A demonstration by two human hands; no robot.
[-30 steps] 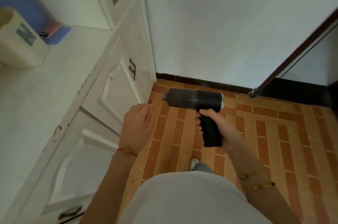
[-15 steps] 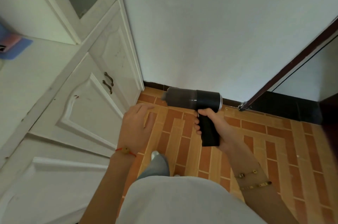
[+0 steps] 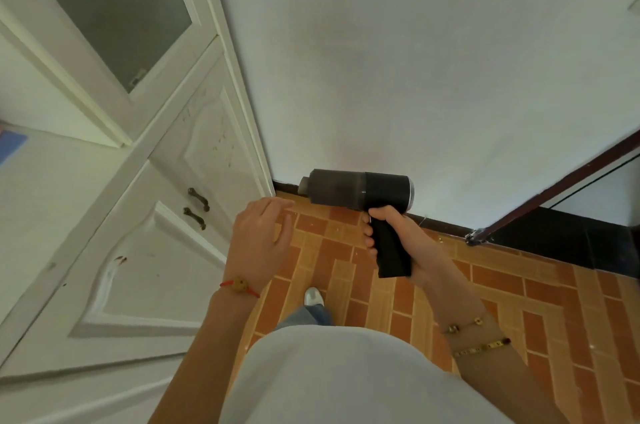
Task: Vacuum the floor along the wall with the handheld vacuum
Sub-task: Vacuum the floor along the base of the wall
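1. Wall (image 3: pixel 433 59): plain white, fills the frame from 11 to 2 o'clock. A dark skirting (image 3: pixel 446 225) runs along its foot.
2. Cabinet (image 3: pixel 138 250): white, panelled, from 7 to 11 o'clock. Its upper door has a grey glass pane (image 3: pixel 114 7) with two shell stickers. Two dark metal handles (image 3: pixel 196 208) sit side by side on the lower doors.
3. Floor (image 3: pixel 519 295): orange and brown brick-pattern tile, from 3 to 6 o'clock, meeting the skirting.
4. Shirt (image 3: pixel 346 378): pale, at 6 o'clock. Above it a jeans leg and a white shoe tip (image 3: pixel 313 296) show on the tile.
5. Door edge (image 3: pixel 561 195): dark brown strip at 3 o'clock, slanting down to a metal fitting just beside the skirting.
6. Vacuum (image 3: pixel 360 193): black, pistol-shaped, near centre, held in the air in front of the wall's foot. Barrel level, nozzle toward 9 o'clock, silver ring at the rear end.
7. Right hand (image 3: pixel 398 243): closed around the vacuum's grip, fingers wrapped over its front. Two gold bracelets on the wrist.
8. Left hand (image 3: pixel 259 243): loosely open, fingers slightly curled, holding nothing, at 9 o'clock of the vacuum and apart from it. A red cord with a bead on the wrist.
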